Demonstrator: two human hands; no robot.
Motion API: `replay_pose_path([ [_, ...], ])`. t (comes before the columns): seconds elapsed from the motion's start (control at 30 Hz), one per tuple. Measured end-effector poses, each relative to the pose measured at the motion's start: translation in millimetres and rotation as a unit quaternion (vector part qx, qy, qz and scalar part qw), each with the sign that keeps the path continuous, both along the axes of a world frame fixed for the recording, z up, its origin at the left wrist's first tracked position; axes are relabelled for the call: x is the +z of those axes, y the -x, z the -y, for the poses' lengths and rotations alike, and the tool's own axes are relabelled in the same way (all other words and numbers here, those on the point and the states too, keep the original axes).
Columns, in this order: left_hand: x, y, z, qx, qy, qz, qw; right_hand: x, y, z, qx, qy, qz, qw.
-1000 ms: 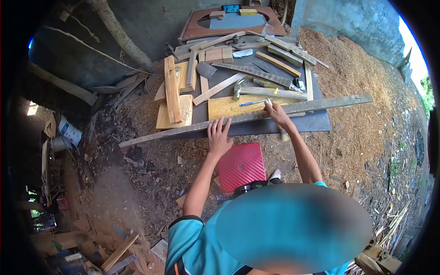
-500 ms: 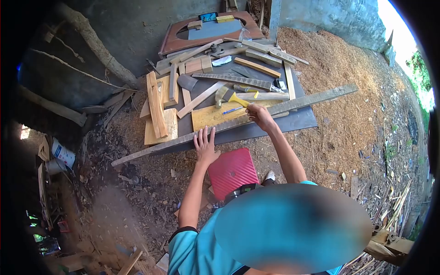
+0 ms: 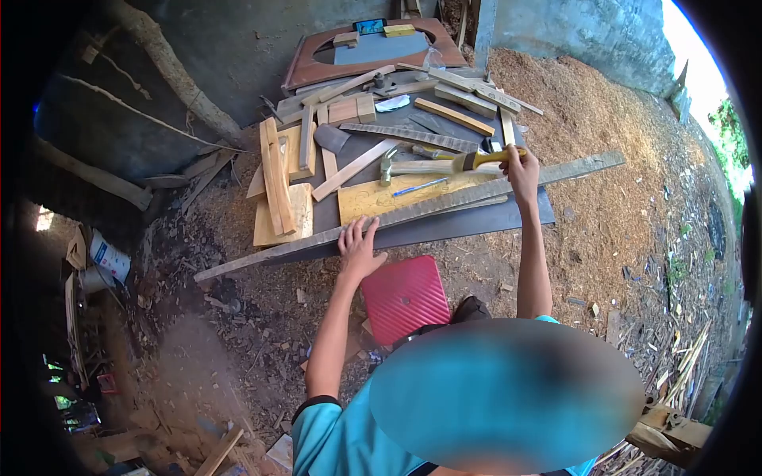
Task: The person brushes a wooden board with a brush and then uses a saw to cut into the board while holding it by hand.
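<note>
A long, rough wooden strip [image 3: 444, 203] lies slantwise across the near side of the table, jutting out past both ends. My left hand [image 3: 359, 250] rests on it left of its middle, fingers spread over the wood and thumb apart. Above the strip's right part, my right hand [image 3: 521, 173] is closed around the yellow handle of a paintbrush [image 3: 470, 162], whose bristles point left. Beneath and left of the brush is a hammer [image 3: 386, 169] with a pale wooden handle. A blue pen [image 3: 419, 187] sits on a yellowish board [image 3: 361, 202] just beyond the strip.
Wooden blocks and sticks [image 3: 278, 182] crowd the dark table [image 3: 429, 230]. At the back, a phone [image 3: 370, 27] stands on a brown panel with an oval opening [image 3: 317, 73]. A red ridged stool [image 3: 406, 301] is below the near edge. Sawdust [image 3: 587, 103] covers the ground at right.
My right hand has moved right and away from me with the paintbrush, uncovering the hammer and more of the pen. My left hand stays on the strip. The view has shifted slightly.
</note>
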State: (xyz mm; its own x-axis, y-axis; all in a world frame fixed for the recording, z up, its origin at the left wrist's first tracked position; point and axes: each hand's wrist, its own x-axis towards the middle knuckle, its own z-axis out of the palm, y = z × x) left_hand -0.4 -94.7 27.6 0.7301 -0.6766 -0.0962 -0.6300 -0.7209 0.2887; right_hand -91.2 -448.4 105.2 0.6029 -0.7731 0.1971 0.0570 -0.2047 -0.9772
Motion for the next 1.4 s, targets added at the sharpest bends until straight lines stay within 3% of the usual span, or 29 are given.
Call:
replay_pose_path([
  [0.1,11,1,4,0.011,0.007,-0.020,1.000,-6,-12,30,-0.041,-0.144,0.047,0.988],
  [0.17,5,2,6,0.025,0.010,-0.033,0.999,-28,-36,67,0.000,-0.135,0.058,0.989],
  [0.23,2,8,7,0.008,0.004,0.013,1.000,-16,-52,82,0.059,-0.139,-0.045,0.987],
  [0.3,12,13,15,0.024,-0.073,0.001,0.997,-27,-74,104,0.109,-0.134,-0.072,0.982],
  [0.37,8,12,20,0.032,-0.100,-0.005,0.994,-41,-96,126,0.216,-0.173,-0.090,0.957],
  [0.5,11,11,28,0.052,-0.151,-0.036,0.986,-66,-133,135,0.332,-0.151,-0.111,0.924],
  [0.57,14,9,27,0.056,-0.169,-0.045,0.983,-79,-146,133,0.296,0.073,-0.312,0.900],
  [0.6,13,9,27,0.057,-0.171,-0.050,0.982,-118,-149,136,0.277,0.277,-0.282,0.876],
  [0.63,14,10,26,0.060,-0.177,-0.050,0.981,-92,-139,121,0.294,0.289,-0.352,0.840],
  [0.7,14,11,28,0.059,-0.181,-0.046,0.981,-116,-142,125,0.342,0.262,-0.387,0.815],
  [0.83,16,8,31,0.069,-0.210,-0.070,0.973,-140,-142,135,0.323,0.312,-0.310,0.838],
  [0.97,14,8,28,0.072,-0.212,-0.076,0.972,-95,-141,149,0.380,0.169,-0.293,0.861],
  [1.0,15,8,29,0.073,-0.212,-0.080,0.971,-95,-134,148,0.328,0.084,-0.227,0.913],
  [1.1,17,10,31,0.078,-0.214,-0.091,0.970,-67,-105,141,0.226,0.121,-0.185,0.949],
  [1.17,17,6,33,0.081,-0.213,-0.091,0.969,-44,-70,119,0.271,0.069,-0.195,0.940],
  [1.4,16,5,30,0.085,-0.188,-0.100,0.973,-55,-1,51,0.444,0.212,-0.190,0.850],
])
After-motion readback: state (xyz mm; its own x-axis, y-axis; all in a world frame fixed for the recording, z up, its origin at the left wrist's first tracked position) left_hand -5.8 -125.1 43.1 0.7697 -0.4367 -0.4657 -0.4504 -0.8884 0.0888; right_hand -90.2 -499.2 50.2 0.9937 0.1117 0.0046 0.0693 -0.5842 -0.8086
